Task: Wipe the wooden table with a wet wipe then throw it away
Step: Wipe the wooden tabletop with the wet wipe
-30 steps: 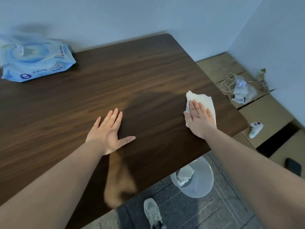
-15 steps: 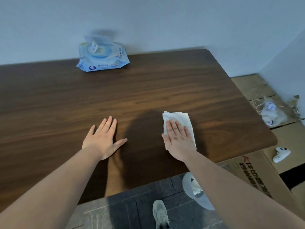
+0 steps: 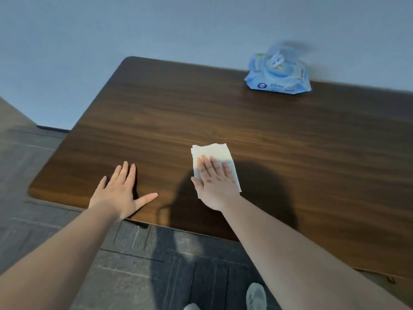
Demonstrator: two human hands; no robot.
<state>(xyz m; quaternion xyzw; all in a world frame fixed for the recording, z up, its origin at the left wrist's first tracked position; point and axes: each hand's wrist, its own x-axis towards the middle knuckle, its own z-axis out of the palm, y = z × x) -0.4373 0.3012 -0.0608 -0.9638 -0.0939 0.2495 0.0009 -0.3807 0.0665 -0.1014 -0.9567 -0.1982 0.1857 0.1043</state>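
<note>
A white wet wipe (image 3: 212, 153) lies flat on the dark wooden table (image 3: 268, 130), near its front edge. My right hand (image 3: 214, 184) presses on the wipe's near half with flat, spread fingers; the far half of the wipe shows beyond my fingertips. My left hand (image 3: 120, 193) rests palm down on the bare wood to the left, near the table's front left corner, and holds nothing.
A blue pack of wet wipes (image 3: 278, 73) with its lid flipped up sits at the table's far edge by the wall. Grey tiled floor (image 3: 134, 265) and my shoes (image 3: 257, 296) show below the front edge. The bin is out of view.
My right hand has slid the wipe leftward across the table, closer to my left hand. The view has swung left, so the bin and boxes on the right dropped out of sight.
</note>
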